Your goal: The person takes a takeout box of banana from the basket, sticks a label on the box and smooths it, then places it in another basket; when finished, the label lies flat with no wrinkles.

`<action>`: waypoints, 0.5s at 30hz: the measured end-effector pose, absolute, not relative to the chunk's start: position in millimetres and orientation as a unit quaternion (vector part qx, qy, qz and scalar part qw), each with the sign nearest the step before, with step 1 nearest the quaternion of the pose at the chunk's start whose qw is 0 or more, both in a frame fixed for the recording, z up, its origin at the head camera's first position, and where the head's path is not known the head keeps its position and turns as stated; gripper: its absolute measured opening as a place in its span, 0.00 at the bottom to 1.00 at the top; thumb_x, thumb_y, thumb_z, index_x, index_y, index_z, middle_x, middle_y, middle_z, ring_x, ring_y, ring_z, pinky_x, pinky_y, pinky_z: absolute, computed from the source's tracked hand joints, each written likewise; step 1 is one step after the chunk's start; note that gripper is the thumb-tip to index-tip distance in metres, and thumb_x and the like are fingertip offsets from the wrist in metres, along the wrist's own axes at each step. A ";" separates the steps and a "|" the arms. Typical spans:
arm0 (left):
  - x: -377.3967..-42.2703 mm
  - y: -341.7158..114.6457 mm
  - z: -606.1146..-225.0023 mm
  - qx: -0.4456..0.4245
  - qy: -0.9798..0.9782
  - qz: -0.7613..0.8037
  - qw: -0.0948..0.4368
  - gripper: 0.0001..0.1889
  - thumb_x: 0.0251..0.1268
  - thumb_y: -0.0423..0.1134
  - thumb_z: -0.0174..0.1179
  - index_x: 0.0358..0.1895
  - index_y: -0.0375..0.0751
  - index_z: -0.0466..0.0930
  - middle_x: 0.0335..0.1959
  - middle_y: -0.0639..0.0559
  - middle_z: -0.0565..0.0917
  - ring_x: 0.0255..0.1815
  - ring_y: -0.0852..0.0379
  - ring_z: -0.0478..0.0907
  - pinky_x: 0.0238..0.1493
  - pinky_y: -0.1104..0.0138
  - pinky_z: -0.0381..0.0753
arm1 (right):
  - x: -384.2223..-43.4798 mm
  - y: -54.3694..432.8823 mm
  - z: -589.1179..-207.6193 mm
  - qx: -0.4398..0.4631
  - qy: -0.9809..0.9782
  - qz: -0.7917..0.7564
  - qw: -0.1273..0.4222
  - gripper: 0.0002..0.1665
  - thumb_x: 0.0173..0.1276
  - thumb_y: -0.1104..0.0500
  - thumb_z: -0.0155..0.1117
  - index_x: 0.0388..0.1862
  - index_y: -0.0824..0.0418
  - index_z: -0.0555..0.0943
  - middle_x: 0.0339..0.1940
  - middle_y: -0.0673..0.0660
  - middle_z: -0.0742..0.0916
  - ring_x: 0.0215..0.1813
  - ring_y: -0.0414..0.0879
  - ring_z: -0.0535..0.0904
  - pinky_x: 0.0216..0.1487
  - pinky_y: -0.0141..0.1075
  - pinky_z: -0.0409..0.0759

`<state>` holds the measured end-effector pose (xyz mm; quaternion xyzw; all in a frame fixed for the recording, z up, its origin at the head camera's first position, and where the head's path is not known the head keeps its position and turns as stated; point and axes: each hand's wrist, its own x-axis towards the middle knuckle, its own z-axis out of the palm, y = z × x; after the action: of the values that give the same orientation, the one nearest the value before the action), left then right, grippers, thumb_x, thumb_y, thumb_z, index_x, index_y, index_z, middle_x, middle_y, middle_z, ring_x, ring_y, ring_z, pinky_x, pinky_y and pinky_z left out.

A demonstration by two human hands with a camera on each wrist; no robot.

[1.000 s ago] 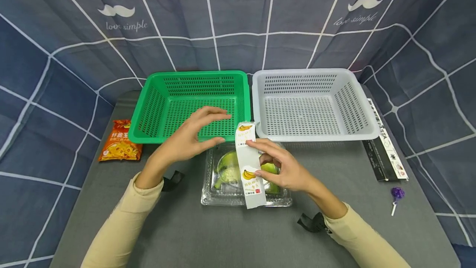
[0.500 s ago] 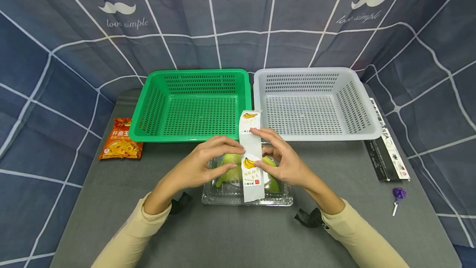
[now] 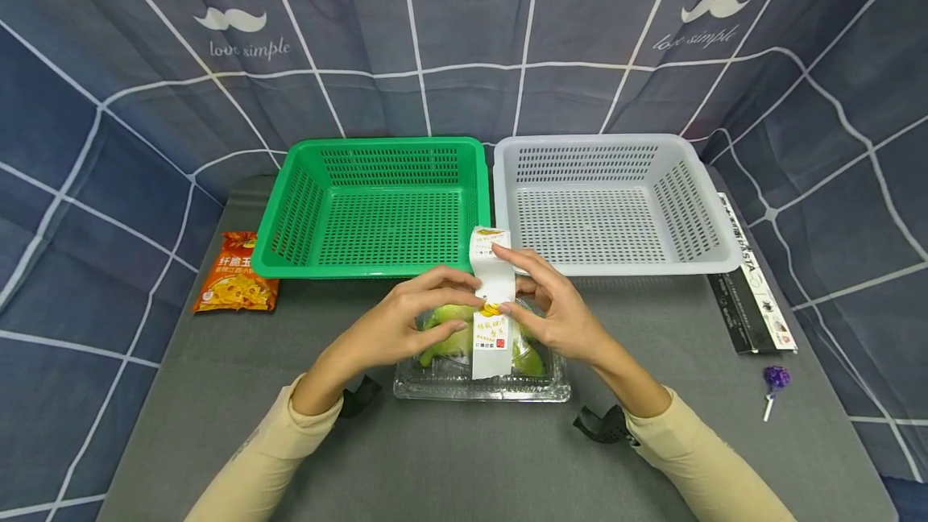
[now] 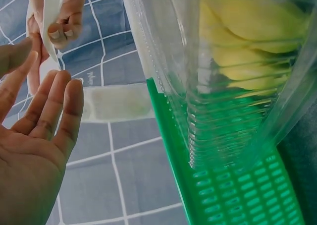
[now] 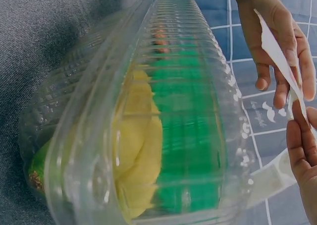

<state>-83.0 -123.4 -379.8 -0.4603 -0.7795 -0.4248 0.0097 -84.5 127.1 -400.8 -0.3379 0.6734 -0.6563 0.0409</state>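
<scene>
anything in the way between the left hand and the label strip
Nothing visible is in the way: the left hand is close beside the label strip, above the clear box, and the right hand holds the strip. Whether the left touches it, I cannot tell.

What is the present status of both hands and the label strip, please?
Right hand holds label strip above clear box. Left hand close beside it, touch uncertain. No obstacle seen between hands.
</scene>
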 end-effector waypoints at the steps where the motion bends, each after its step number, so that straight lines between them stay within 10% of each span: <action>1: -83.0 -123.5 -380.3 -0.460 -0.780 -0.423 0.010 0.16 0.63 0.30 0.65 0.54 0.42 0.83 0.60 0.45 0.77 0.60 0.53 0.75 0.50 0.66 0.79 | -84.6 126.9 -400.9 -0.338 0.673 -0.657 0.040 0.40 0.61 0.81 0.60 0.73 0.72 0.61 0.61 0.70 0.70 0.50 0.47 0.83 0.50 0.35 0.83; 15: -82.2 -121.1 -382.5 -0.468 -0.776 -0.421 0.031 0.14 0.62 0.30 0.66 0.52 0.41 0.85 0.60 0.44 0.77 0.60 0.52 0.76 0.51 0.66 0.80 | -84.3 125.0 -400.7 -0.333 0.684 -0.649 0.018 0.37 0.59 0.81 0.62 0.69 0.73 0.67 0.58 0.68 0.72 0.48 0.45 0.83 0.48 0.35 0.84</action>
<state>-82.2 -121.1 -382.5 -0.4677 -0.7765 -0.4212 0.0310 -84.3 125.0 -400.7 -0.3328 0.6836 -0.6493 0.0178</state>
